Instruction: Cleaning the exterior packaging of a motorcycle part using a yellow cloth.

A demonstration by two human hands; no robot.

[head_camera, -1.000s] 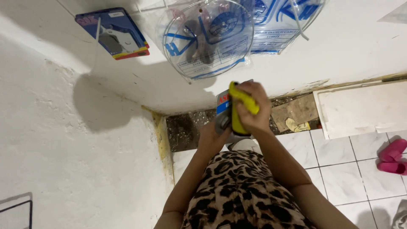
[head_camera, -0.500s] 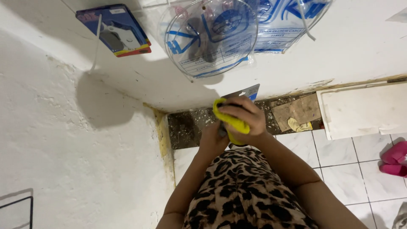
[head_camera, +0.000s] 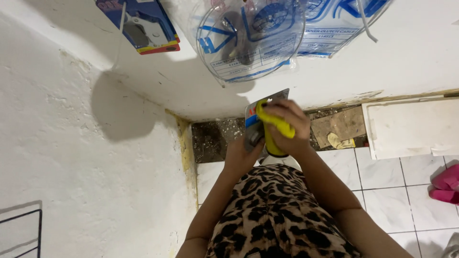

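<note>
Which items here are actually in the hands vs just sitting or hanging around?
In hand:
- flat carded pack, held by the left hand
- yellow cloth, pressed on the pack by the right hand

Just about:
- clear bags with blue print, hanging on the wall
- blue packet, hanging on the wall
- white board on the floor
- pink footwear

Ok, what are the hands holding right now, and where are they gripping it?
The left hand holds a flat carded package by its lower edge; the right hand presses a yellow cloth against its front.
</note>
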